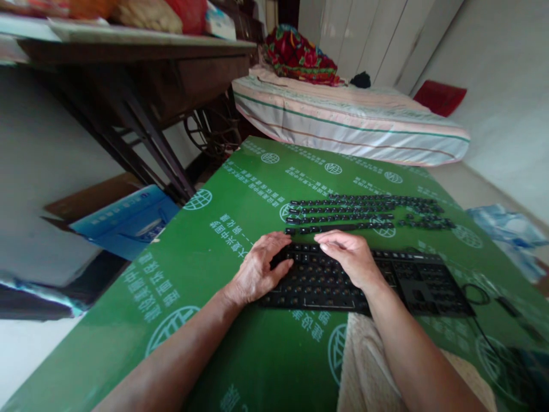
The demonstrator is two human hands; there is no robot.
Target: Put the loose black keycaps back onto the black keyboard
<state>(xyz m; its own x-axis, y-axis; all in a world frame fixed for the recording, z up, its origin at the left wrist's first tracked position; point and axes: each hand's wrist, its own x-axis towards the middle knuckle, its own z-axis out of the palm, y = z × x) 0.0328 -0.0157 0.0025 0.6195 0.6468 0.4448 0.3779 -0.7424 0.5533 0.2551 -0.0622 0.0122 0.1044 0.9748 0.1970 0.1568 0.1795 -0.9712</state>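
A black keyboard (412, 283) with its keycaps removed lies on a green printed board (223, 240). Rows of loose black keycaps (364, 210) are laid out on the board just beyond it. My left hand (259, 268) rests on the keyboard's left end, fingers curled over the edge and gripping it. My right hand (349, 256) hovers over the keyboard's upper middle, fingers pressed together in a pinch; what they hold, if anything, is hidden.
The keyboard's cable (482, 294) trails off to the right. A dark wooden table (141, 68) stands at the left with a blue box (128, 220) beneath it. A bed with a striped mattress (343, 117) lies beyond the board. A beige cloth (360, 366) covers my lap.
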